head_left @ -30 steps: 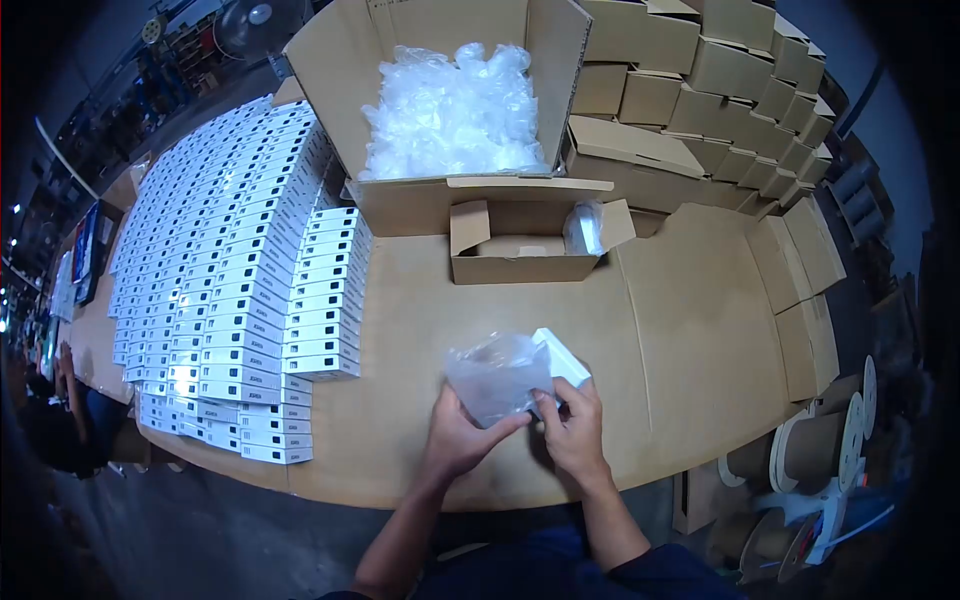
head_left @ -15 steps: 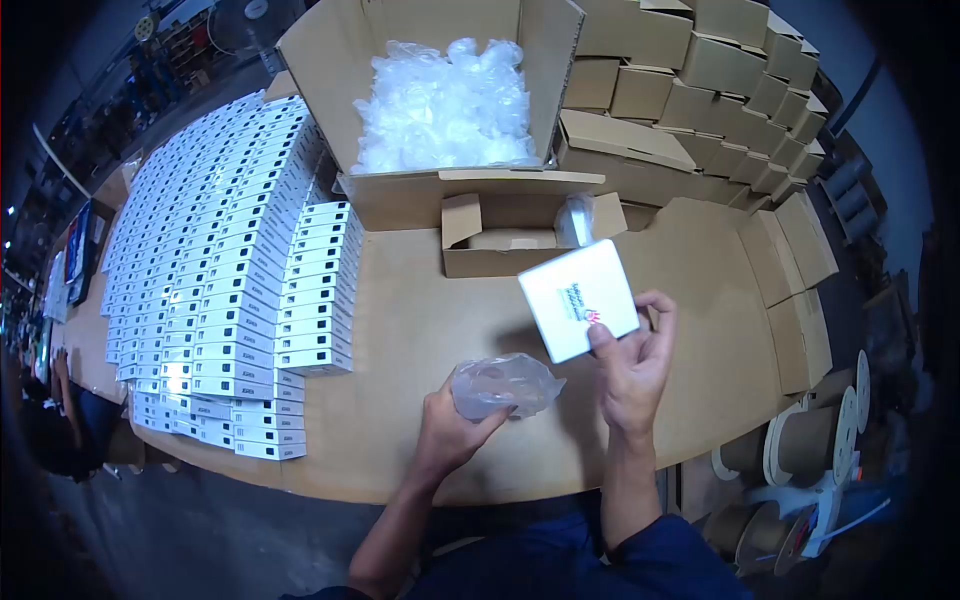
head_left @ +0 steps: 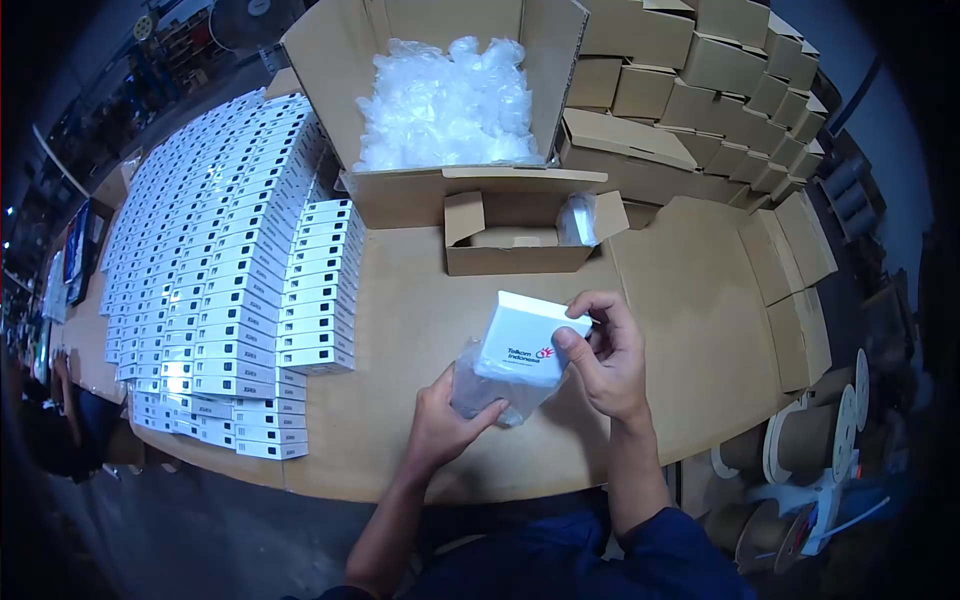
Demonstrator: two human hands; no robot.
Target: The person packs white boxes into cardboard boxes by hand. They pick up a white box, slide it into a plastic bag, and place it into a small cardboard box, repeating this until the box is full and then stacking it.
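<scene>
My right hand (head_left: 608,352) grips a flat white device (head_left: 525,340) with a red and dark logo, holding it by its right edge just above the table. My left hand (head_left: 442,420) pinches a crumpled clear plastic bag (head_left: 482,393) that lies directly under and in front of the white device, touching it. Both hands are close together near the front edge of the cardboard-covered table (head_left: 420,300).
Rows of several slim white boxes (head_left: 230,270) cover the left of the table. A large open carton of clear plastic bags (head_left: 445,90) stands at the back, a small open carton (head_left: 520,235) in front of it. Stacked brown cartons (head_left: 700,90) fill the back right.
My right hand has brought the white device down and left, from raised beside the small carton onto the plastic bag. My left hand stayed on the bag.
</scene>
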